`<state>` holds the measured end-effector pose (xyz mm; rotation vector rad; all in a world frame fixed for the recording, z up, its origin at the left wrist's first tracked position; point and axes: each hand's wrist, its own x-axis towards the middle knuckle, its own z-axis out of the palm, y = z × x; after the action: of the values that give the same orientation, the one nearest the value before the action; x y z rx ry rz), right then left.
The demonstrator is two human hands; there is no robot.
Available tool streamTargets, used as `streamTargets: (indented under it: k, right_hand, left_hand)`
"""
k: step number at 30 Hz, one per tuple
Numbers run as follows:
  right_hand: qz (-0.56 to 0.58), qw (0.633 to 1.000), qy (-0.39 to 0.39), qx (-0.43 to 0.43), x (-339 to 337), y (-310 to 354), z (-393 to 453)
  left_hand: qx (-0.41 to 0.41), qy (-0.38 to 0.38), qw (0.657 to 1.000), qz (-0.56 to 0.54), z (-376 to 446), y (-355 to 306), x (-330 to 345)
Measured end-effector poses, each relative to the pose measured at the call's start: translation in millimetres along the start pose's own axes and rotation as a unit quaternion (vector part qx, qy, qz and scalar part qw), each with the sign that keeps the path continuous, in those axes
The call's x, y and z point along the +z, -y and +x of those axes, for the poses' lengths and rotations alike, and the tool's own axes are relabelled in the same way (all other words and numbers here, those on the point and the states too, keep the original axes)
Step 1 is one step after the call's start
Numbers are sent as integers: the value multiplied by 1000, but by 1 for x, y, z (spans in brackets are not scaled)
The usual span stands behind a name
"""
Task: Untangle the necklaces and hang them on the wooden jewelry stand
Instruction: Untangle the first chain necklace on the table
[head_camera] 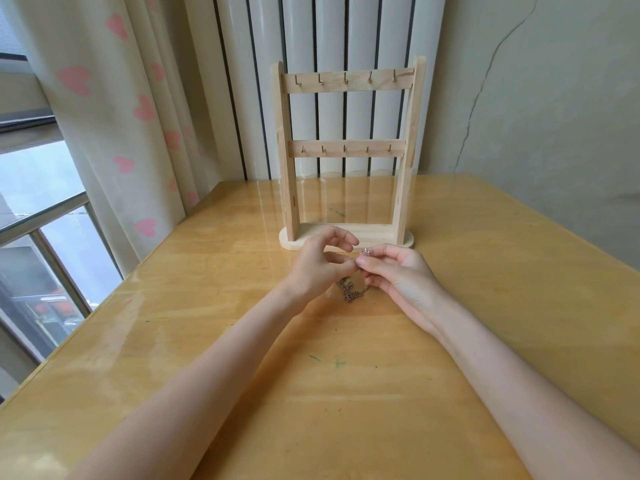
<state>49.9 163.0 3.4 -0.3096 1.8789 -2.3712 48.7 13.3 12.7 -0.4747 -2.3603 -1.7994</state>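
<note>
A wooden jewelry stand [346,157] rises at the back middle of the table, with two crossbars that carry small brass hooks; nothing hangs from any hook. Just in front of its base, my left hand [318,265] and my right hand [398,275] meet fingertip to fingertip, both pinching a tangled bunch of thin necklaces [349,292]. A dark, coppery clump of chain and a pendant dangles below the fingers onto the table. A small silvery piece [365,251] shows at the tip of my right thumb.
The glossy wooden table [242,375] spreads wide around my forearms, with a few green pen marks. A curtain with pink hearts [114,133] and a window stand on the left, a white radiator [329,36] behind the stand, a cracked wall on the right.
</note>
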Motion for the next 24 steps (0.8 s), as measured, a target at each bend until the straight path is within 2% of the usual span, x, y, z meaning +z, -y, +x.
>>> streamTargets:
  k: [4, 6, 10, 11, 15, 19, 24]
  right_hand:
    - [38, 999, -14, 8, -1, 3, 1]
    - [21, 1000, -13, 7, 0, 4, 0]
    - [-138, 990, -13, -6, 4, 3, -2]
    - [-149, 989, -16, -7, 5, 2, -2]
    - [-19, 999, -31, 9, 2, 2, -1]
    - [92, 995, -43, 15, -1, 5, 1]
    - [119, 991, -55, 12, -4, 6, 2]
  left_hand:
    - [-60, 15, 989, -134, 0, 2, -3]
    - [-81, 17, 983, -163, 1, 2, -3]
    - [-67, 11, 994, -83, 0, 2, 2]
    - [-63, 9, 996, -68, -1, 2, 2]
    - [-52, 28, 997, -56, -2, -1, -1]
    - [-55, 54, 996, -37, -1, -1, 3]
    - [-62, 35, 996, -62, 0, 1, -1]
